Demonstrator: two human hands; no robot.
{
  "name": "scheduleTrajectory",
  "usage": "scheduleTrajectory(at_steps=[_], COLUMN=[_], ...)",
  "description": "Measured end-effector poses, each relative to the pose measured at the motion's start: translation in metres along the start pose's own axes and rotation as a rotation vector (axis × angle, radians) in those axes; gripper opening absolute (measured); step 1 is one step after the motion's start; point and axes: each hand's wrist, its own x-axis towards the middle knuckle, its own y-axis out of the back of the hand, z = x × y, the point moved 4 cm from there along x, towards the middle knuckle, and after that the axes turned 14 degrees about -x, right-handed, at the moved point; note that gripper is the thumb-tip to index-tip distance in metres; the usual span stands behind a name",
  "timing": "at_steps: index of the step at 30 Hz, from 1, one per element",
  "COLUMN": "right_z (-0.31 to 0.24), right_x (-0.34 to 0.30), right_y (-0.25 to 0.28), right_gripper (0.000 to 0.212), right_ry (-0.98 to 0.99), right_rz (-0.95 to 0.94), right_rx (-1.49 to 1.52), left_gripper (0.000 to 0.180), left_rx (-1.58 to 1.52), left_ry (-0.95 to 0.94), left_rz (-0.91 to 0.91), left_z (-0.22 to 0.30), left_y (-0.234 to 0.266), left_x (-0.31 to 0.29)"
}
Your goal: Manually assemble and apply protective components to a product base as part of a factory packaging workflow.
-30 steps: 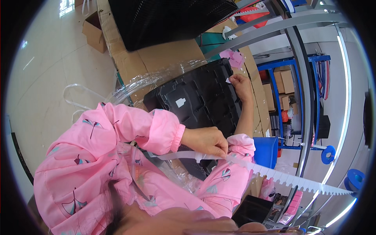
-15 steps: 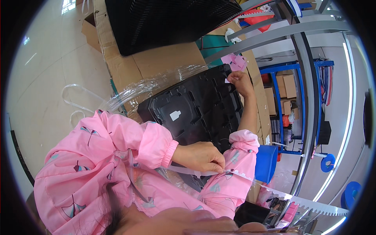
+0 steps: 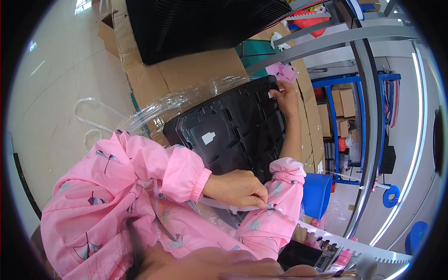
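A black moulded plastic panel [image 3: 233, 128] lies tilted between my two hands, partly over clear plastic wrap [image 3: 177, 100]. My right hand [image 3: 285, 99] reaches out to its far corner and grips the edge there, beside a small white tag and a pink scrap [image 3: 281, 72]. My left hand [image 3: 239, 188] is closed at the near edge of the panel, fingertips pinching a thin clear strip [image 3: 219, 204] that runs across my pink sleeves. The near edge of the panel is hidden behind that hand and the sleeves.
Flattened cardboard [image 3: 196, 70] lies under the panel, with a large black ribbed tray [image 3: 200, 23] beyond it. A grey metal frame [image 3: 368, 116], blue shelving with boxes [image 3: 345, 107] and a blue bin [image 3: 317, 196] stand at the right. A white saw-toothed strip [image 3: 373, 254] crosses the lower right.
The saw-toothed strip, which reached my left hand, now sits lower and further right. My left hand has sunk slightly toward my sleeves. My right hand stays on the far corner.
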Motion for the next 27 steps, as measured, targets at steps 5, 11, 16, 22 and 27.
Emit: scheduleTrajectory(at_steps=[5,11,16,22,27], right_z=[0.011,-0.004,-0.1,-0.169,-0.171], right_x=[-0.056,-0.211,-0.33,-0.357,-0.362], right_y=[0.019,0.051,0.061,0.051,0.04], right_gripper=[0.033,0.024,0.015,0.026,0.026], right_ry=[-0.212,-0.492,-0.7,-0.414,-0.373], right_rz=[0.333,0.449,0.905,0.861,0.88], right_rx=[-0.013,0.393,0.194,-0.033,-0.132], left_gripper=[0.014,0.014,0.013,0.016,0.017], left_rx=[0.08,0.162,0.136,0.241,0.274], left_ry=[-0.043,-0.113,0.011,-0.08,-0.061], left_rz=[0.077,0.065,0.115,0.109,0.123], left_z=[0.001,-0.007,-0.01,-0.014,-0.012], left_y=[-0.002,-0.01,-0.023,-0.053,-0.065], left_x=[0.001,0.016,0.028,0.031,0.026])
